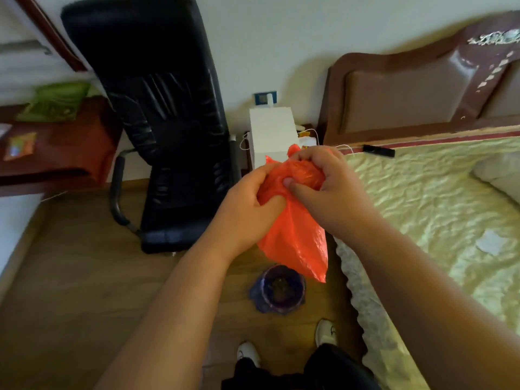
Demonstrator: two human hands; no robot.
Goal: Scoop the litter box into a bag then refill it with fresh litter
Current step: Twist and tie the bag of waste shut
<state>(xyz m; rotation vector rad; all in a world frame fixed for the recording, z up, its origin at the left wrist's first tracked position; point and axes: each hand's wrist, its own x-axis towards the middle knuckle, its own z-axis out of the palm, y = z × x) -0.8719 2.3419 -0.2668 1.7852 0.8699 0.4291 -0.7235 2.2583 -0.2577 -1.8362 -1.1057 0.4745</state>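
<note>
I hold an orange plastic bag [298, 240] in front of me with both hands, above the floor. My left hand [247, 209] grips the bag's upper left part, thumb pressed into the plastic. My right hand [326, 187] pinches the bunched top of the bag from the right. The bag hangs down loose below my hands. On the wooden floor under it stands a small round container lined with a dark blue bag [277, 289], holding brownish clumps.
A black office chair [163, 130] stands to the left. A bed with a pale yellow cover [439, 209] fills the right side. A white box [271, 136] stands by the wall between them. My white shoes [325, 333] are on the floor below.
</note>
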